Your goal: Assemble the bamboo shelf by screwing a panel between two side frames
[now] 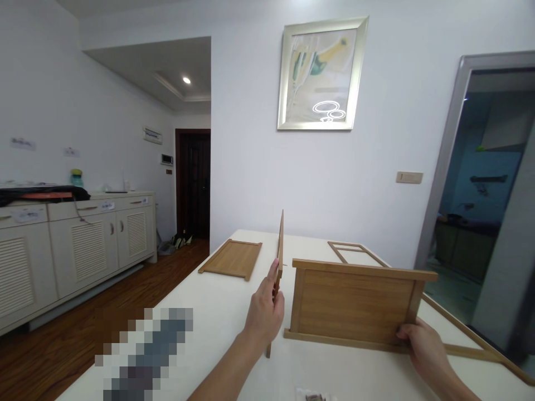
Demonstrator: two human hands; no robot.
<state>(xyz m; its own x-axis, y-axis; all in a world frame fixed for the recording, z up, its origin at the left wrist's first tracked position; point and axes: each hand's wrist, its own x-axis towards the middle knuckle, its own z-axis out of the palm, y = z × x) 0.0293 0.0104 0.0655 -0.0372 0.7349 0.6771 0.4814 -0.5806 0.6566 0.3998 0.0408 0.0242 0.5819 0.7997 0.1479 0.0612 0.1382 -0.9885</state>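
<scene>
Left hand (265, 309) is gripping a thin wooden board (281, 245), thumb and fingers closing around its near part, index finger stretching up along it. Board is standing upright, nearly edge-on, mid-table. Right hand (424, 345) is pinching a framed wooden panel (355, 301) at its lower right corner, thumb lying on the front, other fingers mostly hiding. Panel is standing upright to the right of the board; can't tell if its bottom rail is touching the table (217, 328).

Both pieces are looking light, stiff and smooth, probably a bit slippery, not fragile, though thin corners could chip. Side rails are likely offering the best hold, one hand per end.

Another panel (232, 258) is lying flat at far left; a wooden frame (468, 351) is lying at right, partly hiding behind the panel. A clear bag (301, 394) is sitting at the near edge, holding small brown pieces, maybe screws. Cabinet (129, 223) doors are hiding any contents.
</scene>
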